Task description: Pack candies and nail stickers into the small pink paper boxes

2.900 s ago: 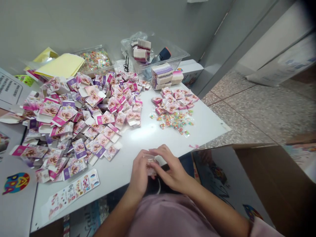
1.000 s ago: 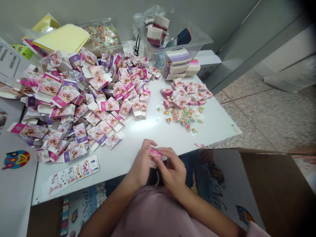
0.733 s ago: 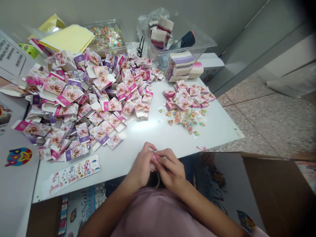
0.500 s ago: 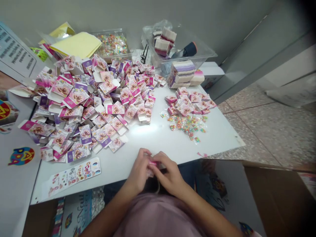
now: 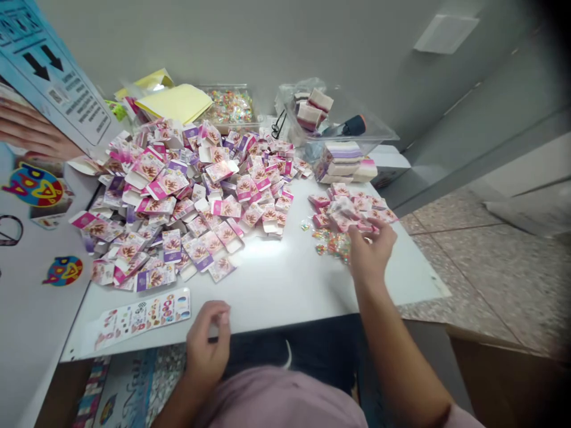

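Observation:
My right hand reaches over the right part of the white table, thumb and fingers apart, with nothing visible gripped. Just beyond its fingertips is a blurred pink-and-white small box, at the near side of a group of closed small boxes. Under and beside the hand lie clear packets of colourful bits, partly hidden by it. At the front edge, my left hand is curled, thumb drawn to the fingertips, with nothing visible in it. A large heap of pink and purple printed boxes, many with open flaps, covers the left side.
A printed sticker card lies front left on the table. Behind stand a clear tub of packets, black scissors and a clear bin with paper stacks and a dark bottle. Stacked cards stand before the bin.
My hands, earlier together around a small pink item at the table's front edge, are now apart. The right has moved forward and right to the small boxes; the left has moved left. The view has shifted.

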The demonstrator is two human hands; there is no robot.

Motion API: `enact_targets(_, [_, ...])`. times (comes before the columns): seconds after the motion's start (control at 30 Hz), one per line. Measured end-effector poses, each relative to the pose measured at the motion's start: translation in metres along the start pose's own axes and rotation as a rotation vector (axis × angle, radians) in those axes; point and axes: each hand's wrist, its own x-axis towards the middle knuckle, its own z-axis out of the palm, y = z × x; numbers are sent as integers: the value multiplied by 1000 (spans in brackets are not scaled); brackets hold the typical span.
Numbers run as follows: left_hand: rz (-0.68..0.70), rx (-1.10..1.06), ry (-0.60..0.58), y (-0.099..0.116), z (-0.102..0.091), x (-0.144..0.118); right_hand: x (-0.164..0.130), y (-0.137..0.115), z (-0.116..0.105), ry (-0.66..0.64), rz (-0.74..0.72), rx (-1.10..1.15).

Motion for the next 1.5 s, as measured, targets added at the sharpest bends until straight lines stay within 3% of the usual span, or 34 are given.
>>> enact_targets(0.07, [203, 186, 155, -14, -23, 0, -32, -13, 10, -43, -117, -63])
enact_targets(0.1, [263, 300, 213, -20, -35, 1, -52, -22, 15, -165, -223, -78])
enact_targets(0.17, [288, 548, 240, -29, -60, 7, -92, -43, 27, -339, -292, -46])
enact_targets(0.27, [258, 816, 48, -36, -85, 18, -144, -70, 47, -594, -351, 29])
enact_targets(0.37, [266, 851, -144, -39, -94, 24, -176, -84, 69, -885, -387, 91])
enact_targets(0.43, [292, 825, -180, -43, -94, 24, -190, -89, 84, -1019, -453, -7])
enact_targets(0.5, [327, 783, -170, -46, -93, 23, -200, -92, 97, -1075, -522, -162])
enact_targets(0.6, [377, 694, -132, -50, -93, 21, -210, -97, 110, -1075, -535, -264])
enact_targets(0.87, [446, 541, -92, -43, -91, 20, -224, -100, 118, -1124, -299, -102])
enact_targets(1.03, [434, 600, -120, -50, -88, 20, -222, -97, 111, -1054, -375, -143])
enact_targets(1.17, [425, 641, -157, -55, -88, 19, -206, -97, 94, -1003, -411, -165])
enact_targets(1.3, [413, 674, -174, -54, -89, 21, -176, -94, 63, -936, -425, -8])
enact_targets(1.5, [360, 597, -185, -19, -73, 22, -132, -83, 14, -852, 10, 279])
